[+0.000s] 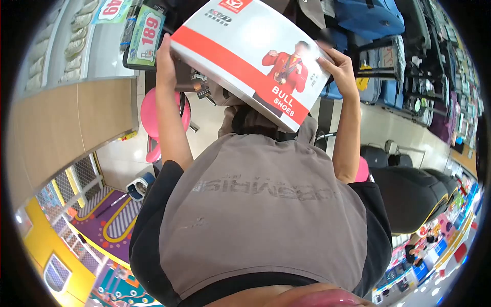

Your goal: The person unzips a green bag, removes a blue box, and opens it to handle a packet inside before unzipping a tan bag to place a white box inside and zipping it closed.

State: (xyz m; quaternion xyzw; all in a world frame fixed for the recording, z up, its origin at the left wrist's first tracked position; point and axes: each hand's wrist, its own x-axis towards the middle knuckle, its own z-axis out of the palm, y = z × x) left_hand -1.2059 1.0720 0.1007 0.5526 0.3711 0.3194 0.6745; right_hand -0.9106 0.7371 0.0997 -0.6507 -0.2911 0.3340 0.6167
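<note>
A white and red shoebox (243, 48) marked "BULL SHOES" is held up in front of me, tilted, with a printed picture of a person in red on its lid. My left hand (166, 64) is closed on its left end, most of the fingers hidden by the box. At the right end my right hand (340, 69) grips the edge, with thumb and fingers bent around the corner. The lid appears to be on, and the contents are out of sight.
A pink stool (146, 112) stands on the floor to the left. Price signs (147, 35) and racks of pale shoes (76, 43) are at upper left. Blue suitcases (371, 18) crowd the upper right, and black padded seats (404, 194) sit to my right.
</note>
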